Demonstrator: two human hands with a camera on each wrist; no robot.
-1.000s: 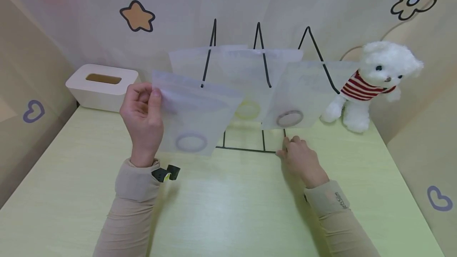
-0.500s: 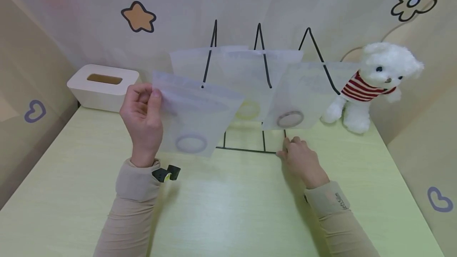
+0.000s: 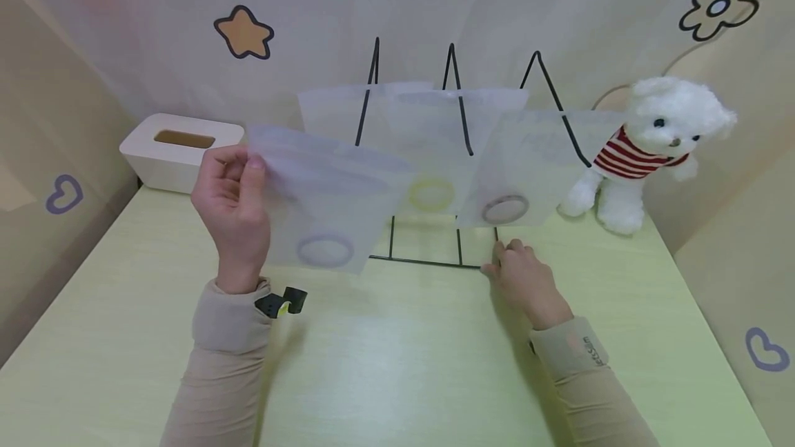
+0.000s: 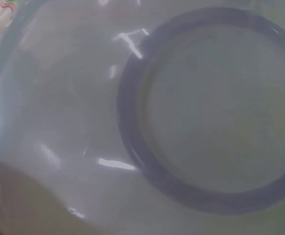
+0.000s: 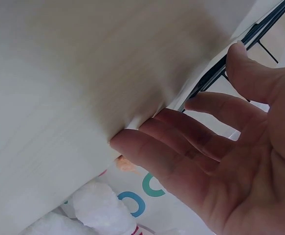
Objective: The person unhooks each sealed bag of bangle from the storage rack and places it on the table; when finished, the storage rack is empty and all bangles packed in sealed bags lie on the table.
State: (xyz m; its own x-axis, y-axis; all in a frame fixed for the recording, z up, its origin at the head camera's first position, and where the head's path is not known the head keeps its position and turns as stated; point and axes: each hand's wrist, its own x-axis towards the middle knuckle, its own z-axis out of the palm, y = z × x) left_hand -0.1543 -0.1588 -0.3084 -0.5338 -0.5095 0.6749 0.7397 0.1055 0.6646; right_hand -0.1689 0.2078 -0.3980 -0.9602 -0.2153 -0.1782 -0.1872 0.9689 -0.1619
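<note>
In the head view my left hand (image 3: 232, 209) pinches the upper left corner of a frosted, see-through bag (image 3: 317, 195) between thumb and curled fingers. A purple ring (image 3: 326, 251) lies low inside it; the left wrist view shows the ring (image 4: 130, 98) close up through the plastic. My right hand (image 3: 524, 281) pinches the front right corner of the black wire rack (image 3: 428, 262) at its base. From the right wrist view, thumb and index finger meet at the rack's wire (image 5: 215, 71), while the other fingertips touch the tabletop. The tip of the left hook is hidden behind the held bag.
More frosted bags hang on the rack's hooks; one holds a yellow ring (image 3: 431, 194), another a brown ring (image 3: 505, 210). A white tissue box (image 3: 170, 167) stands at the back left. At the right sits a white plush bear (image 3: 677, 116) in a striped top.
My left hand has shifted left with the bag. The left hook's tip, seen in front of the bag before, is now behind it. My right hand stays on the rack.
</note>
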